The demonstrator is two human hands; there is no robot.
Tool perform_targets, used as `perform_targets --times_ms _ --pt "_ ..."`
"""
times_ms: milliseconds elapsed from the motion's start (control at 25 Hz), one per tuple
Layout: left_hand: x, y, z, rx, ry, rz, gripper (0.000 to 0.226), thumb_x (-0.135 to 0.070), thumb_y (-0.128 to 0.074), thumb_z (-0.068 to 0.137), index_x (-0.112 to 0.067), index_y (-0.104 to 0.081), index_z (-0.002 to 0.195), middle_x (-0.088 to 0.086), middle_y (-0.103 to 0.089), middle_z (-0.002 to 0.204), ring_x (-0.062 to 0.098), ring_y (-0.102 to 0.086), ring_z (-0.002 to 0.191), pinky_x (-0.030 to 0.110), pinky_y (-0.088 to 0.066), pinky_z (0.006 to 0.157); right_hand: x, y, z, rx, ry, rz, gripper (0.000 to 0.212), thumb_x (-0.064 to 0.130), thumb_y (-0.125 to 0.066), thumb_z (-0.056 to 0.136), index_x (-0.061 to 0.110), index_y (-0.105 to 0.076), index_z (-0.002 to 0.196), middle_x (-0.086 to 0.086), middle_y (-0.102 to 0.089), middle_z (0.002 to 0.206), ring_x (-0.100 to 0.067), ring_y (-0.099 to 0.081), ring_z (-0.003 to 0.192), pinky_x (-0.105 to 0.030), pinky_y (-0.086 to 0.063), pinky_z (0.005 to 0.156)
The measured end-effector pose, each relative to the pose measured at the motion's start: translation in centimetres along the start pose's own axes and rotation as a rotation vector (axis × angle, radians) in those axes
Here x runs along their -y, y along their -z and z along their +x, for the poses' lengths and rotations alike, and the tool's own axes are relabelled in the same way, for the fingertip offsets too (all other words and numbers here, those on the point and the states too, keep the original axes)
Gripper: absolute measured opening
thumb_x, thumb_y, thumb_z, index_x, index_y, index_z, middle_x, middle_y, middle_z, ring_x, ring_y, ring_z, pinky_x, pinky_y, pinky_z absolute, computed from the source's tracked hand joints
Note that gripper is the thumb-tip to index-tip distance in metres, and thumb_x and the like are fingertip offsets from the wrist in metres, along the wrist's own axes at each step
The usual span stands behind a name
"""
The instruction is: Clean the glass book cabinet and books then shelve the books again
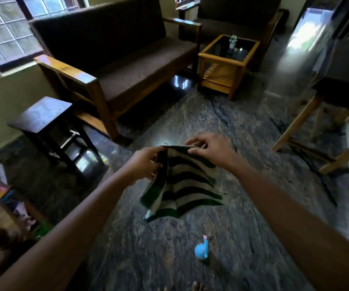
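A green and white striped cloth (182, 185) hangs in front of me above the dark stone floor. My left hand (146, 164) pinches its upper left edge. My right hand (209, 149) grips the top edge at the right. The cloth droops below both hands, partly folded. At the far left edge, blurred colourful books (3, 194) lie on a wooden surface. The glass book cabinet cannot be made out with certainty; a reflective glass panel (308, 32) shows at the upper right.
A dark wooden stool (41, 116) stands at the left. A brown cushioned sofa (114, 53) lies ahead, with a glass-topped side table (228, 59) to its right. A wooden chair (320, 122) is at the right. A small blue toy (200, 249) lies on the floor near my feet.
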State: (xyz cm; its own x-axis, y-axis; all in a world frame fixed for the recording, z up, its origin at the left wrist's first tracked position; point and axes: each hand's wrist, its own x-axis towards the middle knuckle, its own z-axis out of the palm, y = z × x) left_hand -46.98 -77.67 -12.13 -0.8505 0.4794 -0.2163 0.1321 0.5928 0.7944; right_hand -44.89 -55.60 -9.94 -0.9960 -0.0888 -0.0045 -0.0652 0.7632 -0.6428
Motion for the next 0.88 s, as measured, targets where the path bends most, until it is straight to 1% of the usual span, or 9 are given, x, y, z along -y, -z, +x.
perform_targets --times_ms 160,280,360,440,560,640,720,800,880 --pt "-0.9 -2.5 0.1 -0.180 0.270 -0.732 0.030 0.013 -0.039 0.092 -0.005 -0.052 0.112 0.015 -0.058 0.087 0.018 -0.060 0.066 0.021 -0.054 0.050 1.4 -4.7 -2.6 -0.108 0.097 0.173 0.018 0.007 -0.062 0.084 0.011 -0.066 0.101 -0.003 -0.068 0.091 -0.012 -0.061 0.079 -0.016 -0.045 0.069" --pt "-1.5 -3.2 0.1 -0.285 0.334 -1.045 0.026 0.015 -0.029 0.086 -0.004 -0.046 0.090 0.019 -0.053 0.080 0.024 -0.059 0.062 0.024 -0.054 0.051 1.4 -7.3 -3.9 -0.064 0.183 0.111 0.039 0.025 -0.070 0.080 0.012 -0.063 0.117 -0.006 -0.062 0.113 -0.016 -0.057 0.101 -0.019 -0.041 0.088" --pt "-1.0 -3.3 0.0 -0.250 0.327 -1.181 0.027 0.012 -0.029 0.085 -0.001 -0.047 0.101 0.018 -0.056 0.088 0.024 -0.064 0.070 0.026 -0.057 0.060 1.1 -8.2 -4.1 -0.038 0.167 0.068 0.051 0.027 -0.074 0.074 0.013 -0.059 0.121 -0.004 -0.058 0.116 -0.016 -0.055 0.104 -0.025 -0.044 0.092" --pt "0.5 -2.7 -0.3 -0.200 0.228 -0.804 0.031 0.006 -0.040 0.089 -0.006 -0.050 0.116 0.012 -0.061 0.106 0.026 -0.065 0.091 0.033 -0.058 0.079 0.1 -8.1 -3.4 -0.139 0.102 0.041 0.036 0.012 -0.067 0.074 0.014 -0.065 0.110 -0.007 -0.064 0.106 -0.022 -0.061 0.094 -0.034 -0.051 0.084" --pt "4.0 -1.3 -1.0 -0.181 -0.010 0.432 0.032 -0.018 -0.065 0.086 -0.020 -0.061 0.118 -0.004 -0.059 0.119 0.018 -0.060 0.107 0.036 -0.050 0.092 -1.2 -6.8 -2.5 -0.176 0.044 -0.014 0.019 0.012 -0.063 0.075 0.017 -0.072 0.091 -0.006 -0.071 0.086 -0.021 -0.065 0.078 -0.031 -0.054 0.072" --pt "5.0 -0.3 -1.2 -0.138 -0.102 0.595 0.024 -0.024 -0.069 0.082 -0.021 -0.066 0.106 -0.003 -0.059 0.121 0.016 -0.056 0.112 0.035 -0.046 0.096 -1.8 -6.1 -2.5 -0.035 0.060 -0.043 0.014 0.014 -0.065 0.078 0.020 -0.071 0.090 0.003 -0.068 0.083 -0.011 -0.062 0.074 -0.021 -0.049 0.069" --pt "5.2 0.1 -1.3 -0.162 -0.132 0.306 0.018 -0.017 -0.068 0.083 -0.023 -0.063 0.099 -0.003 -0.062 0.109 0.014 -0.059 0.104 0.029 -0.049 0.086 -2.1 -5.0 -2.2 0.028 0.017 0.183 0.014 0.014 -0.065 0.082 0.022 -0.066 0.093 0.011 -0.063 0.079 -0.006 -0.059 0.073 -0.020 -0.048 0.069" --pt "5.4 -0.9 -1.2 -0.245 -0.080 -0.212 0.030 -0.008 -0.067 0.083 -0.027 -0.053 0.102 -0.004 -0.060 0.098 0.008 -0.063 0.090 0.021 -0.051 0.071 -2.9 -4.5 -1.6 0.015 -0.101 0.739 0.024 0.013 -0.066 0.083 0.024 -0.058 0.102 0.013 -0.061 0.079 -0.003 -0.059 0.075 -0.018 -0.047 0.067" --pt "7.2 -4.1 -1.7 -0.209 0.040 -0.558 0.051 -0.020 -0.083 0.068 -0.019 -0.052 0.108 -0.005 -0.065 0.095 -0.001 -0.064 0.080 0.014 -0.051 0.064 -4.8 -6.9 -1.3 0.154 -0.289 0.986 0.039 0.013 -0.064 0.085 0.019 -0.052 0.121 0.005 -0.061 0.100 -0.009 -0.060 0.094 -0.014 -0.048 0.069"
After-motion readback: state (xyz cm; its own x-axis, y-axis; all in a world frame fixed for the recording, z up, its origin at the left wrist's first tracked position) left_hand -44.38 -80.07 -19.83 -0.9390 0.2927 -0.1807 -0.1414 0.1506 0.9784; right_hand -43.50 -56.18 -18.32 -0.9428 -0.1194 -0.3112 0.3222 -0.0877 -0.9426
